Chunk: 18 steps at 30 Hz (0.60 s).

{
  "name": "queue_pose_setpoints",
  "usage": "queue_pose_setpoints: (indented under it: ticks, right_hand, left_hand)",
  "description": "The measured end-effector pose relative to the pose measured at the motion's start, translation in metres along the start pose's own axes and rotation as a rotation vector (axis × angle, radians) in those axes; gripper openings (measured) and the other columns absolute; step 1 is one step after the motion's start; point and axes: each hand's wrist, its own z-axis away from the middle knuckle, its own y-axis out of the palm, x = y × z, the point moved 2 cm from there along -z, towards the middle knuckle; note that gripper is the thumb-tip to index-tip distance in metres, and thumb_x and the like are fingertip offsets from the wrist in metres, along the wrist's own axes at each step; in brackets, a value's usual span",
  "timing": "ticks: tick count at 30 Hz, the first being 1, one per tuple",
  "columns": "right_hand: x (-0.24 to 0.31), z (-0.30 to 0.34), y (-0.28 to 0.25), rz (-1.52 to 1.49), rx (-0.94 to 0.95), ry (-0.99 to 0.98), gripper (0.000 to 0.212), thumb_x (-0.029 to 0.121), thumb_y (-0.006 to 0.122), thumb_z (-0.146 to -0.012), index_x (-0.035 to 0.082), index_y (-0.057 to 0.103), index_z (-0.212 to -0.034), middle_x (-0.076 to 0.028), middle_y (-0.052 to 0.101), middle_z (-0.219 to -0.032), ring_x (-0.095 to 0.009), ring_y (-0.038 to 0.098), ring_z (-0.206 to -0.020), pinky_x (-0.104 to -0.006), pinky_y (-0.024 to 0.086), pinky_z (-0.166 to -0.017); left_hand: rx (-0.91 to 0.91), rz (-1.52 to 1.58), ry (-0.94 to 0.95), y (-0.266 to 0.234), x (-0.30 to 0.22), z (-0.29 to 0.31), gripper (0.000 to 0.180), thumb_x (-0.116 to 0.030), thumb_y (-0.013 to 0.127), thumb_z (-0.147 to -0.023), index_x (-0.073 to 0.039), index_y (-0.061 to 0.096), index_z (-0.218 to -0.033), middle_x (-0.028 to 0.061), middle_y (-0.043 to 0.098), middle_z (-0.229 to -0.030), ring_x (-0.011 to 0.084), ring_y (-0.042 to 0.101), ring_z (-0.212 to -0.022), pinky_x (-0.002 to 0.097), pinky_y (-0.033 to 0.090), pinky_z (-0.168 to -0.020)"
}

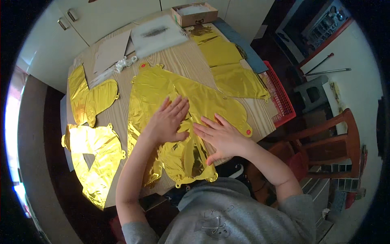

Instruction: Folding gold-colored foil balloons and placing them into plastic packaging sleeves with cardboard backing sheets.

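Observation:
A large flat gold foil balloon (207, 101) lies across the middle of the table, creased, with small tabs along its edge. My left hand (170, 120) rests palm down on it, fingers stretched toward the far side. Just to the right, my right hand (219, 136) also lies flat on the foil, fingers spread and pointing up and left. Neither hand holds anything. The near part of the balloon is crumpled and hangs at the table's front edge, close to my body. What lies under my palms is hidden.
More gold foil balloons lie around: one at far left (91, 97), one at near left (97, 158), one at far right (231, 61). At the back are a cardboard box (196, 15), a clear plastic bag (158, 36) and white ribbon (124, 64). A red basket (280, 95) and wooden chair (349, 142) stand right.

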Motion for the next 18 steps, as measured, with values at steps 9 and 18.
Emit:
queue_pose_setpoints:
  ticks: [9,18]
  right_hand:
    - [-0.001,0.001,0.004,-0.005,-0.001,-0.003,0.113,0.075,0.065,-0.065,0.005,0.034,-0.148,-0.007,0.028,-0.157,-0.027,0.018,-0.147,-0.0532,0.011,-0.118]
    - [0.007,0.025,0.013,-0.036,-0.01,-0.046,0.083,0.061,0.058,-0.083,0.01,0.038,-0.146,-0.003,0.034,-0.154,-0.026,0.024,-0.145,-0.0547,0.015,-0.117]
  left_hand:
    - [-0.054,0.087,0.017,0.002,-0.038,0.004,0.096,-0.064,0.053,-0.083,0.007,0.033,-0.144,0.0249,0.032,-0.151,0.0386,0.026,-0.143,0.0498,0.019,-0.117]
    - [-0.073,0.045,0.037,0.003,-0.039,0.003,0.098,-0.068,0.052,-0.081,0.007,0.033,-0.143,0.0248,0.033,-0.15,0.0395,0.028,-0.141,0.0507,0.02,-0.116]
